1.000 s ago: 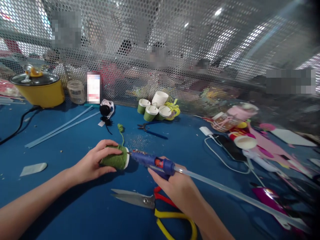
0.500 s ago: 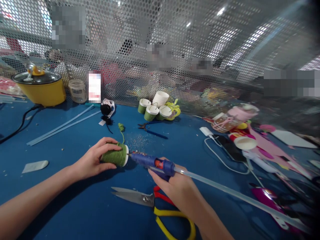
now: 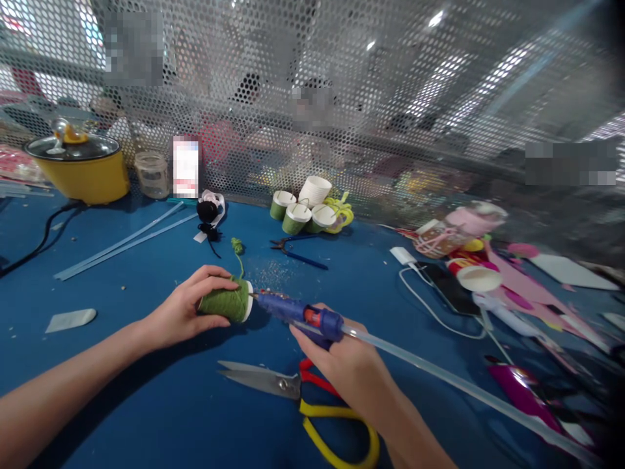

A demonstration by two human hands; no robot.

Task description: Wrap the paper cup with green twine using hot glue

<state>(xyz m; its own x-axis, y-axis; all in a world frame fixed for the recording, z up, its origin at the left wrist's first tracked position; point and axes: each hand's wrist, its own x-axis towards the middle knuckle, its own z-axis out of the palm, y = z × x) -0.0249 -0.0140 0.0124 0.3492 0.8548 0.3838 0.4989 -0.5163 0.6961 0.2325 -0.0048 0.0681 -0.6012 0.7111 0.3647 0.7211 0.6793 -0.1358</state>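
My left hand (image 3: 198,303) is wrapped round a small cup wound with green yarn (image 3: 226,303), lying on its side on the blue table. Its white rim faces right, and a tail of yarn ends in a small bundle (image 3: 237,245) behind it. In my right hand (image 3: 349,352) is a blue glue gun (image 3: 293,311), gripped by its handle, which my fingers mostly hide. The nozzle is at the cup's white rim; whether it touches, I cannot tell. From the gun's rear runs a long clear glue stick (image 3: 439,374). Scissors (image 3: 288,387) with red and yellow handles lie below.
Several green-wrapped cups (image 3: 296,218) stand at the back beside blue pliers (image 3: 300,252). A yellow pot (image 3: 81,172), a glass jar (image 3: 152,174) and loose glue sticks (image 3: 122,241) are at left. At right lie a phone (image 3: 449,286), white cable and pink scraps. Perforated metal (image 3: 312,78) forms the back.
The view has shifted very slightly. Both hands, the cup and the glue gun keep nearly the same positions, with the nozzle still at the rim.
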